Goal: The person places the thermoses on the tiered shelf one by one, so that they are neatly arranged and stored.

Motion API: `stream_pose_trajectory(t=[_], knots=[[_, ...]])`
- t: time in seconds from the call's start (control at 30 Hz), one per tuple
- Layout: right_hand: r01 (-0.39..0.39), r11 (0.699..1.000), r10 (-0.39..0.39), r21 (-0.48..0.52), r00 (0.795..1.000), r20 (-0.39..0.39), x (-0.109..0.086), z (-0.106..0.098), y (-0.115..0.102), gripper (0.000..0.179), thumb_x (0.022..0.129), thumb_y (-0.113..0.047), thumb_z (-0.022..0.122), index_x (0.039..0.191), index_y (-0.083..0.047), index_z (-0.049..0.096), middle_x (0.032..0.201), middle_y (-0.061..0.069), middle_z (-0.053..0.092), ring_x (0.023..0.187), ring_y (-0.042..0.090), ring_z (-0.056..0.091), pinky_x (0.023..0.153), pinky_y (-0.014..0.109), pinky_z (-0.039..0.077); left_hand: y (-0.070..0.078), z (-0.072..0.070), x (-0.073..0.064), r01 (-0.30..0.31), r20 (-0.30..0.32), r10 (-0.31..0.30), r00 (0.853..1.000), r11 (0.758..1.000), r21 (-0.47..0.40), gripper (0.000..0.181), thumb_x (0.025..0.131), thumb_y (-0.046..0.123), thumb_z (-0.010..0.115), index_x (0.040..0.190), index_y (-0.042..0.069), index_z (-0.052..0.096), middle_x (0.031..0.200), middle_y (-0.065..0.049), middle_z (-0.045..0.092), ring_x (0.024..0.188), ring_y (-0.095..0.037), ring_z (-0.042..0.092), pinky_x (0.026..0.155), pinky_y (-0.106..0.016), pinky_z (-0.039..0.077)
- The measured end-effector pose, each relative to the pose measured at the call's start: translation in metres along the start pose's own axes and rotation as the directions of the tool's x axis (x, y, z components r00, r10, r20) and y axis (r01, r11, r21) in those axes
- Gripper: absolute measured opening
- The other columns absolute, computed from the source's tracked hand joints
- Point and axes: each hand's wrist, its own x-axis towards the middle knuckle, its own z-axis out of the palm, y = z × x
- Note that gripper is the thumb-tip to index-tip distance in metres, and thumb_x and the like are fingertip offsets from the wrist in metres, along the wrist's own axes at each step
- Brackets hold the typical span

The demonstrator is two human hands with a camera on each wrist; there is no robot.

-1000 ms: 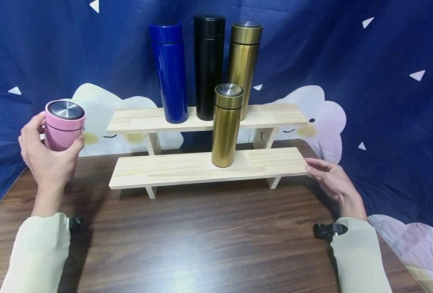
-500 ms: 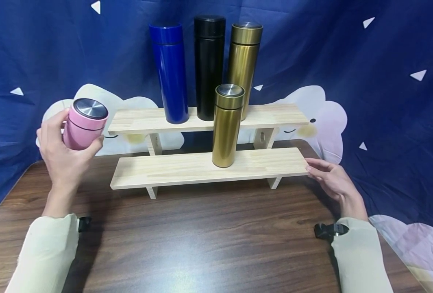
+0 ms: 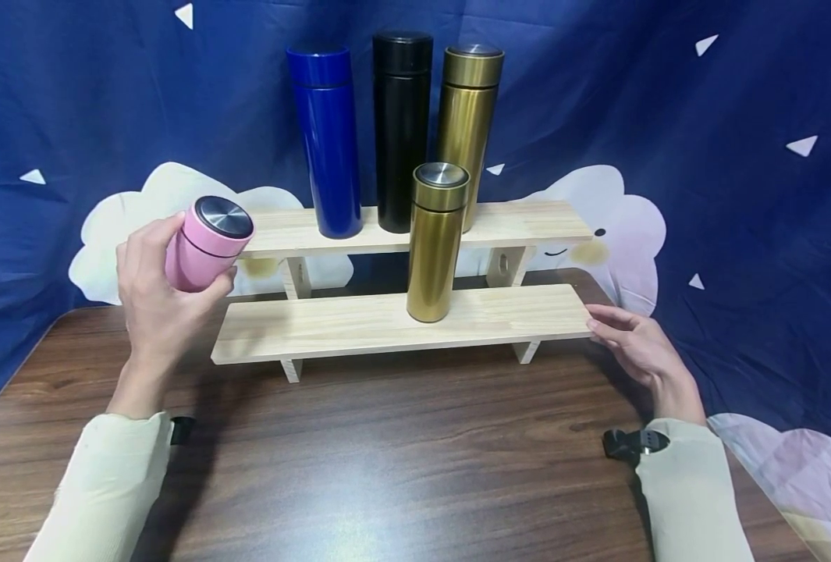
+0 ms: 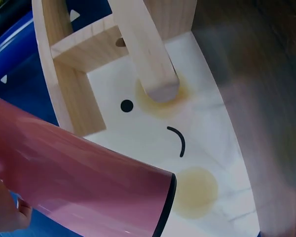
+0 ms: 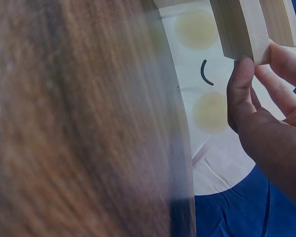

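Note:
My left hand [image 3: 162,300] holds a pink thermos bottle [image 3: 204,248] with a silver-topped lid, tilted to the right, in front of the left end of the upper shelf board. In the left wrist view the bottle's pink body [image 4: 89,170] ends in a black base rim, apart from the rack. My right hand [image 3: 643,351] pinches the right end of the lower board of a two-tier wooden shelf [image 3: 516,312], thumb and fingers at its corner in the right wrist view. A short gold thermos [image 3: 432,254] stands upright on the lower board, right of its middle.
On the upper board [image 3: 541,221] a blue thermos [image 3: 327,148], a black thermos [image 3: 401,136] and a tall gold thermos [image 3: 473,101] stand upright. The rack stands on a brown wooden table [image 3: 401,445]. Behind hangs a dark blue cloth [image 3: 584,86] with clouds.
My left hand has carried the pink thermos to the right, toward the rack, and the bottle has tilted more. My right hand stays at the lower board's end.

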Motion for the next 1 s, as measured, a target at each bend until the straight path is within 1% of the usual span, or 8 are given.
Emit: stream_pose_trajectory(t=[0.2,0.33,0.5,0.73,1.0], knots=[[-0.003,1.000,0.003,-0.009,1.000,-0.007,0.000,0.000,0.000,0.025,0.095,0.004,0.065,0.106,-0.017,0.075,0.098,-0.006,0.074,0.090,0.004,0.067,0.080,0.017,0.051,0.001,0.007,0.000,-0.033,0.014,0.033,0.999,0.999,-0.008,0.065,0.070,0.031,0.077,0.128,0.005,0.064,0.124,-0.020,0.064,0.113,-0.042,0.051,0.094,-0.036,0.031],[-0.004,1.000,0.004,-0.017,1.000,-0.012,0.000,0.000,0.000,0.024,0.095,0.003,0.066,0.105,-0.017,0.075,0.098,-0.006,0.074,0.089,0.004,0.067,0.080,0.016,0.051,0.006,0.010,-0.001,-0.050,0.036,0.050,0.998,0.999,-0.010,0.065,0.070,0.030,0.077,0.129,0.009,0.065,0.124,-0.021,0.064,0.111,-0.043,0.051,0.093,-0.039,0.031],[-0.003,0.999,0.002,-0.033,1.000,-0.017,-0.001,0.000,0.000,0.023,0.095,0.001,0.068,0.106,-0.017,0.075,0.098,-0.007,0.074,0.090,0.004,0.067,0.080,0.016,0.051,0.013,0.016,-0.001,-0.062,0.063,0.064,0.996,0.998,-0.021,0.064,0.070,0.028,0.077,0.131,0.010,0.065,0.124,-0.022,0.063,0.112,-0.042,0.050,0.093,-0.040,0.032],[-0.002,1.000,0.002,-0.028,1.000,-0.013,-0.001,0.000,0.000,0.022,0.095,0.001,0.067,0.107,-0.016,0.075,0.098,-0.006,0.074,0.089,0.004,0.067,0.080,0.017,0.051,0.017,0.023,-0.004,-0.060,0.064,0.062,0.996,0.998,-0.037,0.066,0.064,0.018,0.083,0.127,0.009,0.067,0.122,-0.021,0.064,0.109,-0.044,0.051,0.090,-0.042,0.033],[0.013,1.000,-0.013,0.000,1.000,0.007,0.000,0.000,0.000,0.024,0.095,0.004,0.065,0.107,-0.014,0.075,0.098,-0.004,0.074,0.089,0.005,0.067,0.079,0.017,0.051,0.022,0.030,-0.005,-0.076,0.100,0.079,0.992,0.997,-0.035,0.066,0.064,0.019,0.081,0.128,0.011,0.067,0.126,-0.016,0.064,0.106,-0.042,0.051,0.085,-0.042,0.032]])
